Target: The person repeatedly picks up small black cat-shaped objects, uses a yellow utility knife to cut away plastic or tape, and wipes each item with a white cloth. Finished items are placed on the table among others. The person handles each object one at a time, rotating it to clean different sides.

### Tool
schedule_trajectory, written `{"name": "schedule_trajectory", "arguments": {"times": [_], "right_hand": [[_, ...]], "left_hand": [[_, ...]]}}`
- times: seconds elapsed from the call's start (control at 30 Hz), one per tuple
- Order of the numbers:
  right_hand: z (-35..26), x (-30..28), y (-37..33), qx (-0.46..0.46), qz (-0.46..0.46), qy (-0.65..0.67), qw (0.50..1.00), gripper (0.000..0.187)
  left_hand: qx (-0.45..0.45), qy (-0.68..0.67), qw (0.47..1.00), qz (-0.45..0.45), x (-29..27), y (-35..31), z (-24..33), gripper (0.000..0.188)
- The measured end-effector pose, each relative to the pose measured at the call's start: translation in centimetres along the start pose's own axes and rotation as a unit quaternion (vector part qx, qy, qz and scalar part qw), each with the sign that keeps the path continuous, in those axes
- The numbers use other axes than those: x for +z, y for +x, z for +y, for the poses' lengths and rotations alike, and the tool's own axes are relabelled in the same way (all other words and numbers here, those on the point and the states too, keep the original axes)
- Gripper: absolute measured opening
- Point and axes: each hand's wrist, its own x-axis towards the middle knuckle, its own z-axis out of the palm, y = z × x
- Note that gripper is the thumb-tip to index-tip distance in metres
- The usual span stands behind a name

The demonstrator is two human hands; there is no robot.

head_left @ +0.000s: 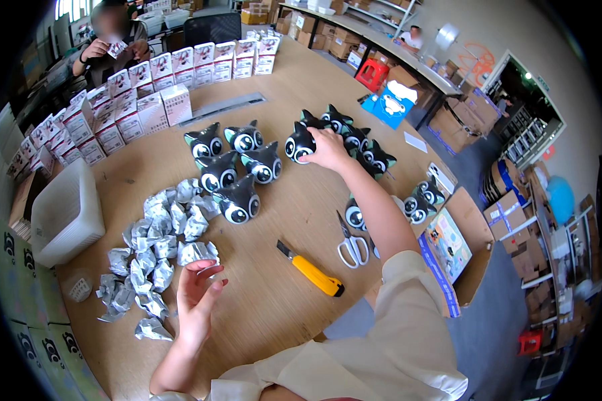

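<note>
Reaching far across the table, my right hand (329,148) has its fingers and thumb around a black cat-head figure (299,144) with big white eyes. More black cat heads (380,159) cluster just beside and behind it. My left hand (197,301) is half curled with thumb and fingers apart, and nothing shows between them. By its fingertips lies a crumpled silver foil packet (195,252), at the edge of a pile of similar foil packets (162,227). Between the pile and my right hand sits another group of cat heads (237,200).
A yellow box cutter (314,273) and white-handled scissors (353,250) lie near me. Rows of small printed boxes (150,110) line the far left, beside a white plastic bin (67,214). An open carton (475,247) stands right. Across the table, a person (114,47) holds a small packet.
</note>
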Motion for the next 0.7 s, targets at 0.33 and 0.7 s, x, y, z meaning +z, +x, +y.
{"name": "schedule_trajectory", "arguments": {"times": [0.33,0.7], "right_hand": [[1.1,3.1,2.5,-0.004,-0.026,-0.076,0.997,0.104],[2.1,-7.5,-13.3,0.031,-0.303,-0.122,0.945,0.102]], "left_hand": [[-0.002,-0.006,1.0,0.017,-1.0,0.7,1.1,0.034],[0.008,-0.004,1.0,-0.023,-0.1,-0.4,1.4,0.035]]}}
